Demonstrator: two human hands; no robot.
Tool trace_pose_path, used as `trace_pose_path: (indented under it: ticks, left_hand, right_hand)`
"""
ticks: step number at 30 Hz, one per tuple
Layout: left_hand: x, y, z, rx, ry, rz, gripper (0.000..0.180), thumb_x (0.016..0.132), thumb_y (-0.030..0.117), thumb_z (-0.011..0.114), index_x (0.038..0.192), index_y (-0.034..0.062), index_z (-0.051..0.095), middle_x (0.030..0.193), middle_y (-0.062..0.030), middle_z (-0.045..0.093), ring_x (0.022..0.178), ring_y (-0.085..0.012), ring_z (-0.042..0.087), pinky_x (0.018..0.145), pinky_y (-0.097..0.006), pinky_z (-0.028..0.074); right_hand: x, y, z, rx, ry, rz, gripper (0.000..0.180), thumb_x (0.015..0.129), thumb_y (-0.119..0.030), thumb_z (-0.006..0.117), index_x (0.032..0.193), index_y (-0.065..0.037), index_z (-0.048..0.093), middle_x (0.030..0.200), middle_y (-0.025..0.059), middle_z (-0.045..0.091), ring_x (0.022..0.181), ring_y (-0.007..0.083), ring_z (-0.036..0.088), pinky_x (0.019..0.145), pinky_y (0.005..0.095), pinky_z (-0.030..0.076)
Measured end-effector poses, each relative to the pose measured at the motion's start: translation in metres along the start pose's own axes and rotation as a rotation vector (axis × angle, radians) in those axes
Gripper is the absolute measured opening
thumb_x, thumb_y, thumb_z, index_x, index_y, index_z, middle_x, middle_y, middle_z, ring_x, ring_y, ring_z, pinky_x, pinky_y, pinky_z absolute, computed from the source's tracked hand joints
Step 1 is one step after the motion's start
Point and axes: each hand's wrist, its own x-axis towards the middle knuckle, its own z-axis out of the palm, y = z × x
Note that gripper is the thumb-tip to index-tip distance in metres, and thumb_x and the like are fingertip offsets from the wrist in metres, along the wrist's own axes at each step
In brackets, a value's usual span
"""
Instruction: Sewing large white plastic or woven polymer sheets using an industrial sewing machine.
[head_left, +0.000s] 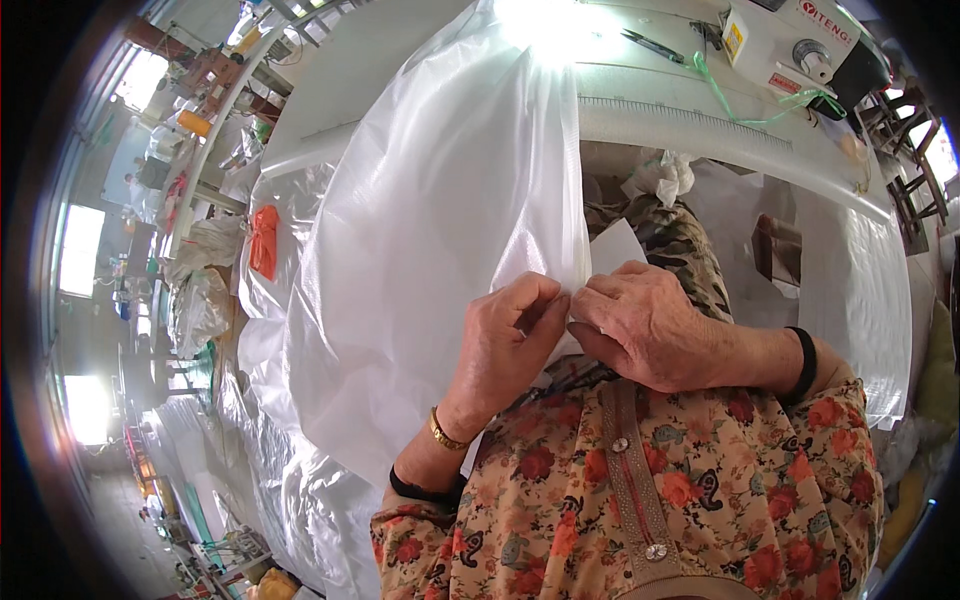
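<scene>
A large sheet of thin white fabric [430,200] runs from the bright light on the sewing table down over my lap and off to the left. My left hand [515,325] pinches its near right edge between thumb and fingers. Right beside it, my right hand [645,325] closes on the same edge, the fingertips of both hands almost touching. A folded, seam-like strip [575,200] follows that edge up toward the light. What lies right between the fingertips is too small to make out.
Ahead is the pale sewing table [330,95], with a printed ruler along its front edge. A sewing machine head [790,50], a dark pen [653,46] and a green cord [740,105] are at the right. An orange bundle [263,242] lies left; more white sheeting [855,290] hangs right.
</scene>
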Motion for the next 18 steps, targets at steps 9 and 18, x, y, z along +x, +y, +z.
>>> trace_pose_path:
  ticks: [9, 18]
  left_hand:
    - [0.009, -0.008, -0.005, -0.21, -0.087, -0.182, 0.02, 0.092, 0.015, 0.059, 0.081, -0.0013, 0.058, 0.063, -0.0007, 0.055, 0.057, -0.0047, 0.049, 0.05, -0.024, 0.041]
    - [0.002, 0.005, -0.05, 0.234, 0.023, -0.045, 0.011, 0.084, 0.004, 0.059, 0.076, -0.0012, 0.054, 0.056, -0.0033, 0.045, 0.052, -0.0057, 0.043, 0.048, -0.025, 0.037]
  right_hand:
    - [0.003, -0.009, 0.013, -0.351, -0.079, -0.193, 0.019, 0.076, -0.018, 0.066, 0.082, -0.002, 0.058, 0.074, 0.0083, 0.055, 0.066, 0.0217, 0.057, 0.066, 0.034, 0.045]
    - [0.019, 0.067, 0.027, 0.442, 0.538, 0.316, 0.023, 0.09, -0.027, 0.059, 0.101, -0.006, 0.058, 0.088, 0.0108, 0.063, 0.081, 0.0276, 0.063, 0.073, 0.0377, 0.049]
